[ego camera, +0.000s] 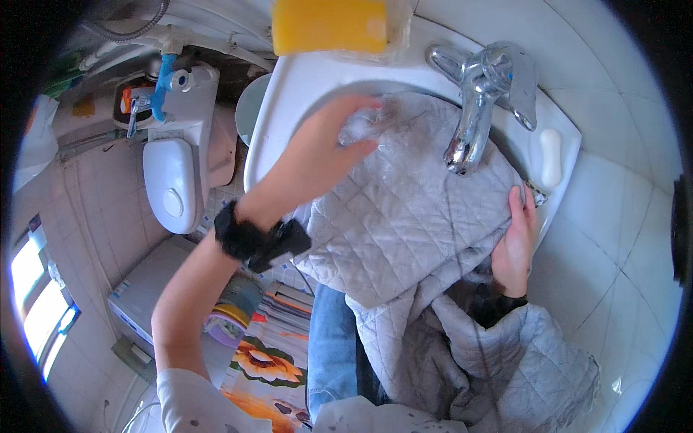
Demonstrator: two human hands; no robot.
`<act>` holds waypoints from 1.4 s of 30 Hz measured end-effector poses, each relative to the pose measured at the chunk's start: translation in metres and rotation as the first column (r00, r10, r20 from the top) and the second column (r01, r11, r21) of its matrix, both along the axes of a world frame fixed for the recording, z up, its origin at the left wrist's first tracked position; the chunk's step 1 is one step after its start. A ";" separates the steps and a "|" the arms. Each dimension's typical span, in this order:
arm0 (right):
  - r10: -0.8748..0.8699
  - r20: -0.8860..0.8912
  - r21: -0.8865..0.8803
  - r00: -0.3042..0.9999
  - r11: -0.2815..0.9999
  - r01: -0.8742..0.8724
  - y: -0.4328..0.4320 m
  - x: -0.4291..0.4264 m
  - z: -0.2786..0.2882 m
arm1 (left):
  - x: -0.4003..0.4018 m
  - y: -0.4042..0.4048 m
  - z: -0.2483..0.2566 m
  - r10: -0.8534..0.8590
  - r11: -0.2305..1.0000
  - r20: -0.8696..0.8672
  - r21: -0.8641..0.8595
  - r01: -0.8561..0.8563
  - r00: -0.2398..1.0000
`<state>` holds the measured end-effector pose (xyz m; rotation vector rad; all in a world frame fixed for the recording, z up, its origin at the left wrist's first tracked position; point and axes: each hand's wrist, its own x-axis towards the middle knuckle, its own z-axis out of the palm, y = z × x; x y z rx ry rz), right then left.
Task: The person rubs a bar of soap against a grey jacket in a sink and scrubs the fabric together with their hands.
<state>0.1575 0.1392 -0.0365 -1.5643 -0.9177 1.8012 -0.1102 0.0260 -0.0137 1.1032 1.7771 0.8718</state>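
A grey quilted cloth (pixel 390 216) lies over the basin of a white washbasin (pixel 303 81) and hangs down over the front edge towards my lap. My left hand (pixel 330 140) is above the cloth at the basin's left part, thumb and fingers apart, beside a wet, wrinkled patch; whether it touches the cloth is unclear. My right hand (pixel 517 238) grips the cloth's right edge, fingers on top, with the thumb side partly hidden. A chrome faucet (pixel 474 108) reaches out over the cloth. Dark bands are on both wrists.
A white bar of soap (pixel 551 158) rests on the basin's right rim. At the back stands a yellow block (pixel 330 26) in clear wrapping. To the left are a toilet (pixel 172 184), a blue pipe fitting with a tap (pixel 161 92), a grey appliance (pixel 154 276) and stacked basins (pixel 230 319).
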 end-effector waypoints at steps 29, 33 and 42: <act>0.257 -0.209 0.050 0.944 0.966 -0.252 -0.012 -0.051 -0.021 | 0.064 -0.079 0.015 -0.268 0.929 -0.557 -0.367 0.057 0.786; 0.140 -0.296 -0.093 0.945 0.980 -0.174 -0.005 -0.052 -0.005 | 0.089 -0.073 -0.002 -0.353 0.926 -0.439 -0.287 0.243 0.826; 0.170 -0.209 -0.012 0.963 0.984 -0.176 -0.001 -0.046 0.002 | 0.117 -0.073 -0.039 -0.447 0.881 -0.409 -0.357 0.311 0.795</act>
